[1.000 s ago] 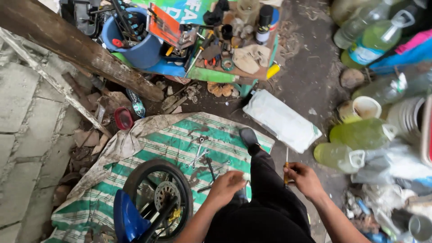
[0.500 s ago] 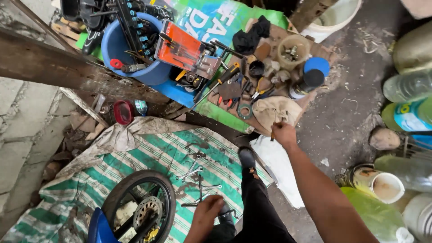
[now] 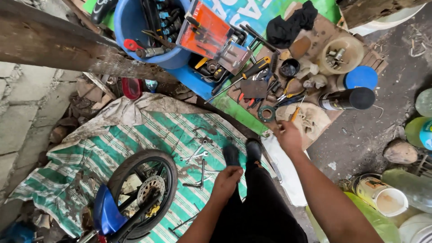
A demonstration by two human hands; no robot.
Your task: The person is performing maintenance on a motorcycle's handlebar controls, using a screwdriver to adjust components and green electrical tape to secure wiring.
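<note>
head view: looking straight down past the person's knees, the motorcycle wheel [image 3: 143,189] is my landmark for everything below.
right hand: the right hand [image 3: 288,136] is stretched out well up and right of the wheel, arm nearly straight, over the cardboard tool board [image 3: 324,36]. fingers are bunched together near an orange-handled screwdriver [image 3: 295,111] and a crumpled tan rag [image 3: 310,121]; can't tell if it's actually gripping anything, nothing clearly shows in it.
left hand: the left hand [image 3: 227,178] is pulled in close to the body, just right of the wheel, wrist bent, fingers curled shut into a loose fist. whether something small is inside, i can't tell.
wheel: sits upright on the striped green tarp [image 3: 103,148], blue fender at its lower left, brake disc facing up toward the camera. my guess is the tarp is there so loose bits don't get lost in the dirt.
spanners: a few wrenches [image 3: 198,155] lie on the tarp just right of the wheel, within easy reach.
tool stash: the blue bucket [image 3: 123,20] of tools is far above the wheel, and a black spray can [image 3: 346,99] lies on its side far to the upper right, beside the board.
</note>
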